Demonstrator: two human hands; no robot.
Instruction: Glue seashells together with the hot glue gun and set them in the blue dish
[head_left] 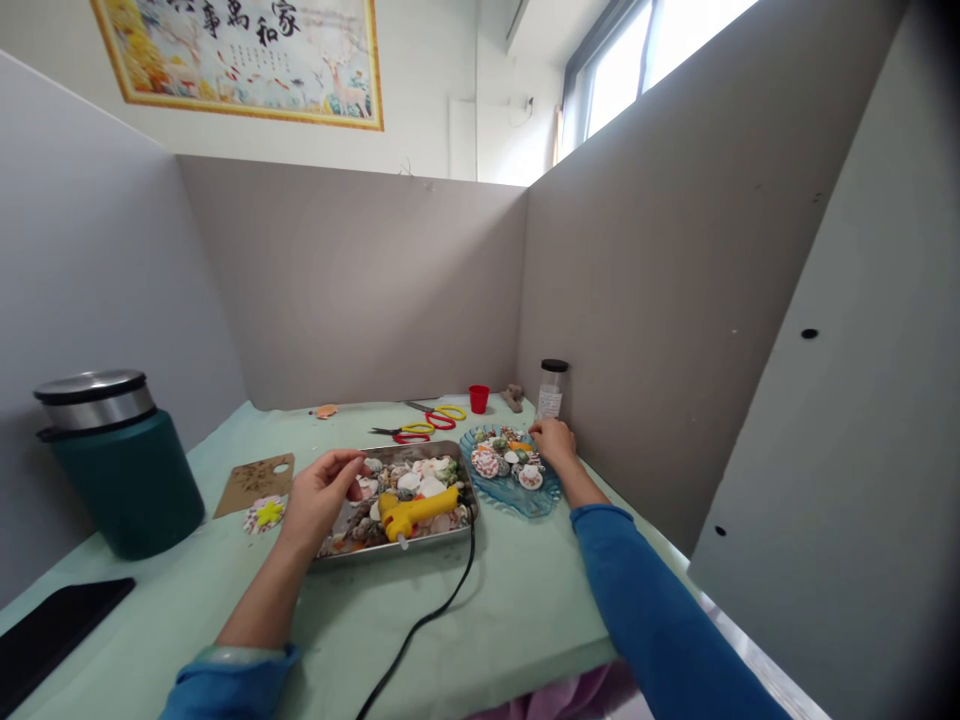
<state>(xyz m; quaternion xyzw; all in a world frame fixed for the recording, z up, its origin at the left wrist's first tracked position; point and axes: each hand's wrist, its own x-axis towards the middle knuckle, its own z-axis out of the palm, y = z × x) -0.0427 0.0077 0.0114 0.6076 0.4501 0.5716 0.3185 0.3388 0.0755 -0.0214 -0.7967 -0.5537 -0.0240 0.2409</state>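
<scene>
My left hand (322, 490) hangs over the left end of a metal tray (397, 550), its thumb and fingertips pinched together; whatever they hold is too small to make out. Shells (431, 487) in white, brown and green fill the tray. Across them lies a yellow glue gun (420, 510), nozzle to the lower left. At the right rim of a blue glass dish (517, 497) is my right hand (555, 442), fingers closed beside the shells (487, 460) heaped there. What those fingers hold, if anything, is hidden.
Behind the tray lie two pairs of scissors (412, 432), a red cup (478, 400) and a black-lidded jar (551, 390). On the left are a brown card (251, 482), a flower-like piece (266, 513), a green flask (127, 490) and a black flat object (60, 635). The gun's cord (427, 620) runs frontward.
</scene>
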